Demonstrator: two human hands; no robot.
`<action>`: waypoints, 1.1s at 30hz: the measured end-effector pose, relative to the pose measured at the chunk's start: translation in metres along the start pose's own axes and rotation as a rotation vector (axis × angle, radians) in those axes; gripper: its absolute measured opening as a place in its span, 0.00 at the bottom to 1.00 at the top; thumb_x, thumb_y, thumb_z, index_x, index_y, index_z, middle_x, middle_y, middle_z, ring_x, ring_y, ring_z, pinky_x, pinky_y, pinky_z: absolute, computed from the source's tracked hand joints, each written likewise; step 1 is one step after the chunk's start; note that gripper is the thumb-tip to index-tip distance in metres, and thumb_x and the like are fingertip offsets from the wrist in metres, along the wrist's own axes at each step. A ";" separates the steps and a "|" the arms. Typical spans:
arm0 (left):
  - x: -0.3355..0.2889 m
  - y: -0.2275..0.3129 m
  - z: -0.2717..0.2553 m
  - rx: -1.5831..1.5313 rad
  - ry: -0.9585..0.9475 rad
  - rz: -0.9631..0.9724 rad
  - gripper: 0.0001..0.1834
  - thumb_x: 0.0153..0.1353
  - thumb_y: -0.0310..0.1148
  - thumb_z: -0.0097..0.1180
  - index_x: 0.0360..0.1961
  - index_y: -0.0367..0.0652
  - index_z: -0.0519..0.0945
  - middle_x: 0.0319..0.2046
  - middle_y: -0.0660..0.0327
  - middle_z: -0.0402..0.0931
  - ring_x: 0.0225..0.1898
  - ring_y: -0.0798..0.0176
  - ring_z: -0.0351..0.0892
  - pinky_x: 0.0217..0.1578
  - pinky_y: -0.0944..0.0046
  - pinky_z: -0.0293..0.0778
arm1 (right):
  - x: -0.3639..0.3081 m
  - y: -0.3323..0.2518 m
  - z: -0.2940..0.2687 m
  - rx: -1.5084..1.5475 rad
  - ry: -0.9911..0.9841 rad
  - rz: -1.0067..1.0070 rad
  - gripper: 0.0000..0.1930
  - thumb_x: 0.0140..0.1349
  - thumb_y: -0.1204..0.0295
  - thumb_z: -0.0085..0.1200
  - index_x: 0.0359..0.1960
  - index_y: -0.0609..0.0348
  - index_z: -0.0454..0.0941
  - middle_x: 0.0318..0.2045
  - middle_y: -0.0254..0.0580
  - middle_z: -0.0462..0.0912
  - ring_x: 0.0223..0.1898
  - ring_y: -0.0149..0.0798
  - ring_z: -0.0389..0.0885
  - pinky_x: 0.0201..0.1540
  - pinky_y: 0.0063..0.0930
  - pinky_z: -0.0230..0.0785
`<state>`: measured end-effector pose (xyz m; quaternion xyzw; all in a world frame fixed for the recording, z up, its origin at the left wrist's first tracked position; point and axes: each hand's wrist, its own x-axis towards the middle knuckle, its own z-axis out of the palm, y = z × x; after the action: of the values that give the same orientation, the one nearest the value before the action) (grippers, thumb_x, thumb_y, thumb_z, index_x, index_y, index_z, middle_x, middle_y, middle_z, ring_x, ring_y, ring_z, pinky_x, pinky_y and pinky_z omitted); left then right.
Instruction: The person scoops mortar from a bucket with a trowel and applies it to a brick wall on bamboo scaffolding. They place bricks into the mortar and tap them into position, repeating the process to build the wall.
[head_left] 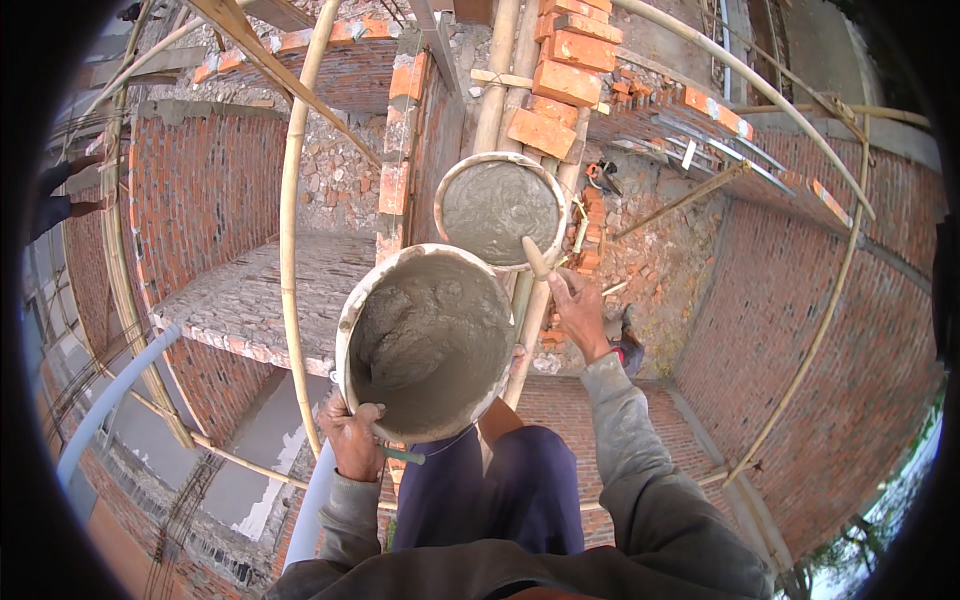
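Observation:
A round, pale-rimmed bucket (348, 335) of wet grey mortar is tilted in front of my knees. My left hand (355, 437) grips its near-left rim, with the thumb over the edge. Just beyond, a second bucket (440, 215) holds smoother grey mortar and sits on the bamboo poles; the rims overlap in view. My right hand (582, 312) is closed around a tool with a rounded wooden handle (536, 258), at the second bucket's near-right rim. The handle's end points over that mortar; the tool's other end cannot be made out.
Orange bricks (568, 82) are stacked on bamboo poles (497, 75) ahead. An upright bamboo pole (296, 200) stands left, and a curved one (815, 370) right. Brick walls (800, 330) drop to rubble below. Part of another person (60, 195) shows at far left.

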<state>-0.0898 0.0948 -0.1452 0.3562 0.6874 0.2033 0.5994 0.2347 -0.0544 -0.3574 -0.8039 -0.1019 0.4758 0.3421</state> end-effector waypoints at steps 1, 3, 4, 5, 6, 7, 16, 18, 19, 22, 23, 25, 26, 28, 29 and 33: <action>-0.005 0.002 0.005 0.014 -0.035 0.009 0.06 0.52 0.17 0.56 0.30 0.33 0.84 0.27 0.62 0.83 0.28 0.71 0.80 0.33 0.68 0.76 | -0.025 0.004 -0.006 0.259 -0.084 0.161 0.30 0.76 0.50 0.62 0.62 0.68 0.83 0.45 0.48 0.89 0.47 0.43 0.88 0.48 0.40 0.81; -0.018 0.005 0.014 0.093 -0.084 0.007 0.05 0.53 0.17 0.57 0.30 0.34 0.84 0.26 0.64 0.81 0.27 0.73 0.77 0.31 0.67 0.73 | -0.071 0.008 -0.013 0.502 -0.198 0.219 0.36 0.78 0.48 0.58 0.73 0.69 0.74 0.55 0.45 0.86 0.45 0.42 0.88 0.47 0.37 0.81; -0.024 0.005 0.019 0.129 -0.123 0.042 0.05 0.54 0.17 0.57 0.30 0.34 0.84 0.25 0.65 0.81 0.27 0.73 0.76 0.29 0.67 0.72 | -0.094 0.006 -0.012 0.464 -0.110 0.121 0.34 0.77 0.50 0.61 0.70 0.68 0.77 0.53 0.46 0.86 0.46 0.42 0.86 0.49 0.37 0.80; -0.029 0.004 0.024 0.152 -0.153 0.023 0.04 0.54 0.17 0.58 0.30 0.34 0.83 0.25 0.66 0.79 0.27 0.74 0.74 0.29 0.67 0.71 | -0.116 0.002 -0.011 0.427 -0.002 0.039 0.31 0.76 0.52 0.63 0.67 0.67 0.79 0.51 0.47 0.85 0.46 0.43 0.85 0.50 0.37 0.79; -0.034 0.001 0.031 0.175 -0.197 0.032 0.04 0.55 0.17 0.59 0.29 0.35 0.83 0.24 0.67 0.78 0.27 0.75 0.73 0.28 0.67 0.69 | -0.134 -0.005 -0.015 0.244 0.174 -0.062 0.28 0.74 0.54 0.65 0.64 0.66 0.80 0.49 0.47 0.85 0.45 0.44 0.85 0.49 0.38 0.79; -0.040 -0.003 0.038 0.212 -0.244 0.054 0.03 0.56 0.17 0.60 0.29 0.35 0.83 0.24 0.68 0.77 0.26 0.76 0.71 0.27 0.67 0.68 | -0.155 -0.014 -0.022 0.056 0.353 -0.151 0.26 0.72 0.56 0.67 0.60 0.66 0.80 0.47 0.48 0.84 0.45 0.45 0.85 0.49 0.38 0.78; -0.107 -0.055 0.137 0.245 -0.532 -0.161 0.11 0.67 0.28 0.72 0.31 0.35 0.83 0.25 0.72 0.76 0.27 0.79 0.68 0.26 0.67 0.64 | -0.353 -0.063 0.007 -0.112 -0.022 -0.423 0.20 0.58 0.66 0.76 0.45 0.61 0.78 0.38 0.48 0.81 0.40 0.54 0.82 0.42 0.44 0.77; -0.119 -0.068 0.152 0.351 -0.607 -0.218 0.11 0.69 0.31 0.72 0.33 0.35 0.84 0.26 0.72 0.78 0.27 0.79 0.70 0.26 0.69 0.66 | -0.366 -0.042 0.020 -0.158 0.145 -0.330 0.18 0.58 0.69 0.74 0.42 0.59 0.77 0.37 0.48 0.80 0.40 0.55 0.81 0.42 0.45 0.76; -0.126 -0.077 0.159 0.363 -0.640 -0.249 0.11 0.69 0.32 0.72 0.33 0.36 0.84 0.26 0.71 0.79 0.26 0.79 0.71 0.25 0.69 0.65 | -0.370 -0.030 0.025 -0.165 0.237 -0.272 0.16 0.59 0.71 0.72 0.41 0.59 0.76 0.37 0.49 0.79 0.40 0.55 0.81 0.41 0.47 0.76; -0.148 -0.109 0.175 0.311 -0.659 -0.338 0.13 0.68 0.34 0.72 0.33 0.35 0.84 0.26 0.69 0.79 0.27 0.76 0.74 0.27 0.67 0.68 | -0.387 0.002 0.021 -0.208 0.426 -0.066 0.13 0.59 0.75 0.67 0.40 0.58 0.74 0.38 0.52 0.78 0.40 0.58 0.79 0.41 0.52 0.73; -0.154 -0.119 0.179 0.267 -0.660 -0.392 0.13 0.68 0.35 0.72 0.33 0.35 0.84 0.26 0.69 0.79 0.27 0.76 0.74 0.28 0.66 0.68 | -0.390 0.012 0.013 -0.242 0.462 -0.037 0.14 0.58 0.74 0.67 0.41 0.58 0.75 0.39 0.52 0.78 0.41 0.59 0.79 0.42 0.52 0.73; -0.164 -0.134 0.179 0.303 -0.689 -0.452 0.14 0.68 0.35 0.73 0.32 0.36 0.84 0.26 0.69 0.79 0.28 0.75 0.74 0.29 0.65 0.68 | -0.395 0.031 -0.001 -0.278 0.455 -0.002 0.17 0.57 0.72 0.69 0.45 0.59 0.76 0.40 0.53 0.78 0.43 0.61 0.79 0.45 0.53 0.72; -0.167 -0.140 0.177 0.381 -0.721 -0.455 0.14 0.68 0.35 0.73 0.31 0.36 0.84 0.27 0.69 0.80 0.28 0.75 0.73 0.29 0.66 0.68 | -0.401 0.037 -0.006 -0.214 0.448 -0.001 0.18 0.56 0.72 0.70 0.46 0.59 0.76 0.40 0.53 0.78 0.44 0.61 0.78 0.45 0.53 0.72; -0.174 -0.151 0.177 0.481 -0.761 -0.455 0.14 0.68 0.35 0.73 0.30 0.37 0.84 0.28 0.69 0.80 0.28 0.75 0.73 0.30 0.66 0.68 | -0.408 0.050 -0.013 -0.086 0.425 0.041 0.20 0.56 0.72 0.70 0.48 0.59 0.76 0.41 0.53 0.78 0.45 0.60 0.78 0.47 0.54 0.72; -0.178 -0.157 0.177 0.507 -0.762 -0.461 0.15 0.69 0.36 0.73 0.30 0.37 0.84 0.28 0.69 0.80 0.28 0.75 0.73 0.30 0.66 0.68 | -0.413 0.055 -0.015 -0.055 0.441 0.024 0.20 0.55 0.72 0.70 0.48 0.60 0.76 0.43 0.52 0.79 0.46 0.60 0.78 0.47 0.53 0.72; -0.198 -0.176 0.176 0.489 -0.739 -0.436 0.17 0.69 0.40 0.70 0.31 0.36 0.85 0.27 0.68 0.77 0.28 0.72 0.71 0.29 0.63 0.66 | -0.429 0.077 -0.008 -0.165 0.409 -0.064 0.19 0.56 0.74 0.67 0.49 0.59 0.77 0.45 0.52 0.80 0.46 0.61 0.78 0.48 0.53 0.73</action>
<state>0.0425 -0.1930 -0.1706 0.3825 0.5148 -0.2340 0.7307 0.0027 -0.3250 -0.1061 -0.9052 -0.0945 0.2817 0.3037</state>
